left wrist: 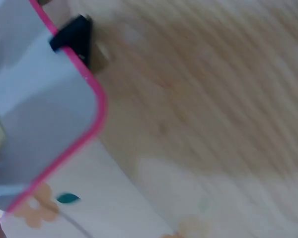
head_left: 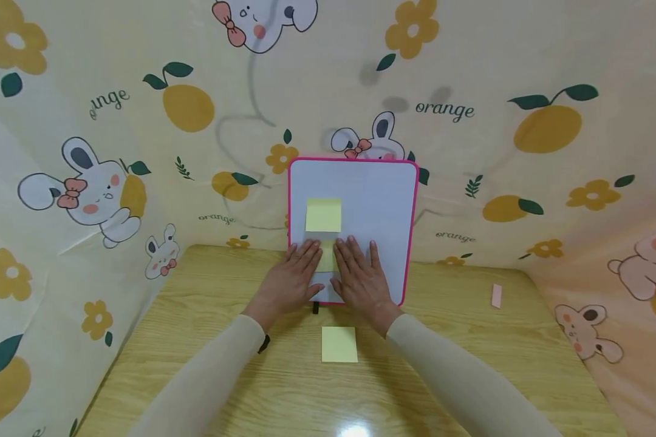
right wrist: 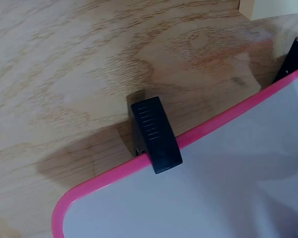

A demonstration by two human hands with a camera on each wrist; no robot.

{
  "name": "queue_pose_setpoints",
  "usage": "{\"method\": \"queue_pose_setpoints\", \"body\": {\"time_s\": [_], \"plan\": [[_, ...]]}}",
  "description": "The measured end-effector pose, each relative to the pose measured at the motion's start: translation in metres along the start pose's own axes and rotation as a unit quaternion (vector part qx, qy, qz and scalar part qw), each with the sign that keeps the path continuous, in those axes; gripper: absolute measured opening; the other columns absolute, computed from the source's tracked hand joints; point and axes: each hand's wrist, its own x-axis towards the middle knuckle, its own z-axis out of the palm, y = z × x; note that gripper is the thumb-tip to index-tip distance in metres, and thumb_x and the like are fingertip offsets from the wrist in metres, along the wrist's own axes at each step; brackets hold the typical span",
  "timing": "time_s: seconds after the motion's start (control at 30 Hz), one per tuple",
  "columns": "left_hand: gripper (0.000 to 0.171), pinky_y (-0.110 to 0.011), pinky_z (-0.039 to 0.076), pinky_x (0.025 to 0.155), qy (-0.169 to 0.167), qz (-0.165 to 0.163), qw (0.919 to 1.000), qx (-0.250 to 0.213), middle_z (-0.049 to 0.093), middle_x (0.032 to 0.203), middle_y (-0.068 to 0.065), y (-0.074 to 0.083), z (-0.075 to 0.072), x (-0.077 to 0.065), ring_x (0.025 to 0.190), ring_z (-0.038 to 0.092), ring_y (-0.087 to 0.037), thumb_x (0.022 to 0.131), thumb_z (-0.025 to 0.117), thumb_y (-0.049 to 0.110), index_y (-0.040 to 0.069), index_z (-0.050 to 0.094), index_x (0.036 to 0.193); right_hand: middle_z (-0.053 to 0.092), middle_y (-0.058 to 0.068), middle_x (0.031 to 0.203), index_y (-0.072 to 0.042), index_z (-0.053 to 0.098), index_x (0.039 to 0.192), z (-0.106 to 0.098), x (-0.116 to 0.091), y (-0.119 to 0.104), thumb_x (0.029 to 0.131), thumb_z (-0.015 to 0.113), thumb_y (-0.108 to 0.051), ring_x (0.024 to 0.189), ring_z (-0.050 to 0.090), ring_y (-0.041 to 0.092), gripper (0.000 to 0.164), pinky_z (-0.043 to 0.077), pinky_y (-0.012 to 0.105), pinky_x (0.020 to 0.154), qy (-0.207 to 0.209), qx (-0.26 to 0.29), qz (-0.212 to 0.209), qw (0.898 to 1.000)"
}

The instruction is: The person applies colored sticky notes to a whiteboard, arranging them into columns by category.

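A whiteboard [head_left: 382, 200] with a pink rim stands upright at the back of the table. One yellow sticky note [head_left: 324, 216] is on its upper left part. Below that, a second yellow sticky note [head_left: 327, 258] lies flat on the board, its sides partly covered by fingers. My left hand [head_left: 295, 273] presses the note's left side with straight fingers. On its right side my right hand [head_left: 363, 273] presses, fingers extended and spread. Black clips [right wrist: 156, 134] grip the board's lower edge in the right wrist view; the left wrist view shows one black clip [left wrist: 75, 39] too.
A yellow pad of sticky notes [head_left: 339, 345] lies on the wooden table [head_left: 197, 376] in front of the board. Farther right is a small pink strip [head_left: 496, 296]. A patterned cloth [head_left: 186, 182] with rabbits and oranges hangs behind and at both sides.
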Motion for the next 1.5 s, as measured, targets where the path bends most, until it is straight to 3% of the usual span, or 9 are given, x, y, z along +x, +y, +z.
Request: {"method": "queue_pose_setpoints", "body": {"time_s": [0.17, 0.47, 0.7, 1.13, 1.4, 1.5], "plan": [[0.079, -0.047, 0.014, 0.136, 0.003, -0.012, 0.9999, -0.007, 0.015, 0.177, -0.012, -0.012, 0.005, -0.010, 0.165, 0.011, -0.027, 0.110, 0.045, 0.053, 0.003, 0.024, 0.167, 0.006, 0.006, 0.178, -0.008, 0.015, 0.170, -0.003, 0.003, 0.000, 0.111, 0.039, -0.055, 0.166, -0.004, 0.027, 0.079, -0.002, 0.064, 0.133, -0.004, -0.005, -0.011, 1.000], [0.079, -0.047, 0.012, 0.136, -0.002, -0.012, 0.9998, -0.013, 0.013, 0.177, -0.013, -0.007, 0.006, -0.011, 0.165, 0.008, -0.028, 0.111, 0.041, 0.055, 0.002, 0.022, 0.167, 0.008, 0.006, 0.178, -0.008, 0.015, 0.170, -0.005, 0.012, -0.009, 0.110, 0.044, -0.054, 0.166, -0.001, 0.027, 0.081, 0.003, 0.062, 0.134, 0.002, 0.007, -0.042, 0.999], [0.078, -0.047, 0.013, 0.136, -0.001, -0.012, 0.9998, -0.017, 0.013, 0.177, -0.012, -0.004, 0.004, -0.010, 0.165, 0.009, -0.028, 0.111, 0.042, 0.053, 0.002, 0.022, 0.167, 0.011, 0.007, 0.178, -0.007, 0.018, 0.169, 0.002, -0.005, -0.003, 0.110, 0.044, -0.053, 0.166, 0.004, 0.028, 0.080, 0.002, 0.065, 0.133, 0.003, 0.014, -0.004, 1.000], [0.074, -0.049, 0.019, 0.135, 0.009, 0.001, 0.9996, -0.026, 0.025, 0.174, -0.016, 0.021, 0.018, -0.031, 0.163, 0.021, -0.031, 0.111, 0.048, 0.048, -0.001, 0.033, 0.163, 0.017, 0.007, 0.177, -0.007, 0.024, 0.168, 0.020, -0.034, -0.009, 0.110, 0.046, -0.049, 0.166, 0.006, 0.029, 0.075, 0.008, 0.064, 0.133, 0.003, 0.014, -0.047, 0.999], [0.074, -0.048, 0.014, 0.136, -0.027, -0.015, 0.9991, -0.031, 0.020, 0.176, -0.014, 0.030, 0.020, -0.039, 0.164, 0.016, -0.029, 0.112, 0.043, 0.049, 0.001, 0.027, 0.166, 0.016, 0.007, 0.177, -0.006, 0.024, 0.168, 0.024, -0.043, -0.013, 0.111, 0.045, -0.049, 0.166, 0.007, 0.029, 0.074, 0.009, 0.063, 0.133, 0.002, 0.020, -0.054, 0.998], [0.074, -0.048, 0.015, 0.136, -0.025, -0.017, 0.9988, -0.039, 0.020, 0.176, -0.014, 0.032, 0.022, -0.041, 0.164, 0.017, -0.030, 0.112, 0.043, 0.049, 0.001, 0.028, 0.166, 0.018, 0.007, 0.177, -0.006, 0.026, 0.168, 0.025, -0.045, -0.013, 0.111, 0.044, -0.049, 0.166, 0.008, 0.028, 0.074, 0.011, 0.063, 0.133, 0.007, 0.026, -0.054, 0.998]]}}
